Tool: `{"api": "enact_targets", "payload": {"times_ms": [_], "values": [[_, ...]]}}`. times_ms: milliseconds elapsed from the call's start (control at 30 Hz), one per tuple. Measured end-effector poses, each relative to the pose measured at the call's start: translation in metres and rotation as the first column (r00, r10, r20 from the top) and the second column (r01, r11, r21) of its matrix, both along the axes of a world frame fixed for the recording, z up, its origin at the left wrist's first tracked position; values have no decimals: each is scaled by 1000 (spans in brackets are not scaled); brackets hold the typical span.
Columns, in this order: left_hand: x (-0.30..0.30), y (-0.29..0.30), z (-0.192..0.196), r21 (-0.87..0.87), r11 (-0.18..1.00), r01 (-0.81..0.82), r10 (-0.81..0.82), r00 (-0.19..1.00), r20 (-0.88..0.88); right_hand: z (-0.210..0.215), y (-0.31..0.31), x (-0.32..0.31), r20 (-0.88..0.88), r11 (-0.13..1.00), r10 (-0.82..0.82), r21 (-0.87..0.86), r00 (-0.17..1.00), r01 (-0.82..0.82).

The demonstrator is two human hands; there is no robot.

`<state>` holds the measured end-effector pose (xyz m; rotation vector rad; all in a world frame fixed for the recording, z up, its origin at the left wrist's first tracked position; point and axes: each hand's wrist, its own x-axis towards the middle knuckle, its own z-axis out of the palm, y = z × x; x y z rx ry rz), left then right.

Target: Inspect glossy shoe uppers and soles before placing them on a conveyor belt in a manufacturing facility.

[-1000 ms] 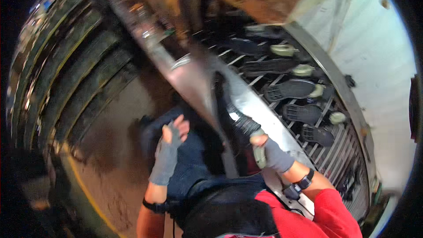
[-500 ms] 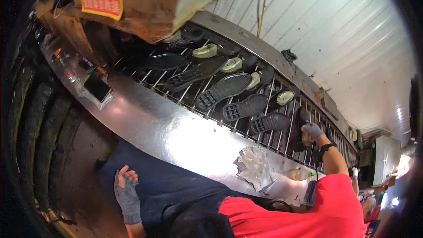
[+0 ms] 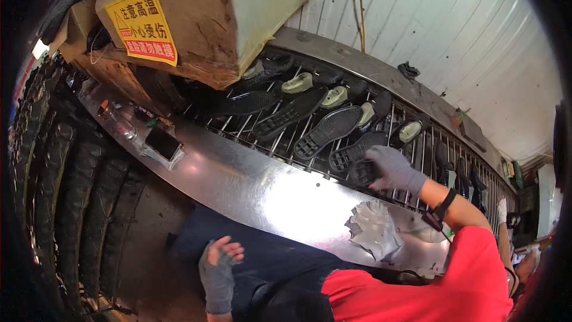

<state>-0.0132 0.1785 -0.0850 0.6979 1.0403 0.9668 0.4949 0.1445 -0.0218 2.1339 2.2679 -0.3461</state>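
Several black shoe soles lie tread up across a rack of metal bars, one of them a long sole (image 3: 328, 132) near the middle. My right hand (image 3: 393, 170), in a grey glove, has its fingers round the near-right black shoe sole (image 3: 362, 173) and covers part of it. Just left of that is another sole (image 3: 351, 150). Behind the soles stand black shoe uppers with pale insides, such as one shoe upper (image 3: 410, 132). My left hand (image 3: 220, 267), in a grey glove with bare fingertips, hangs over my dark apron, open and holding nothing.
A shiny metal ledge (image 3: 238, 167) runs along the rack's near side. On it lie a crumpled grey cloth (image 3: 374, 229) and a dark phone (image 3: 162, 144). A brown box-like housing (image 3: 179, 18) with a yellow warning label overhangs the rack. Another person's gloved hand (image 3: 502, 210) is at far right.
My right hand has moved left and nearer, from a shoe upper to the near-right sole. The view has shifted, so the rack and ledge appear farther right. My left hand stays empty.
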Motion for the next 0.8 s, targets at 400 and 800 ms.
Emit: {"api": "enact_targets", "payload": {"times_ms": [400,800], "values": [[41,19,28,-241,970,-28,68,984,162,-80,-25,142,-860,492,-481,-105,169,864],[5,-66,-13,-77,996,-55,80,921,381,-154,-81,323,-782,453,-525,-590,-335,669]]}}
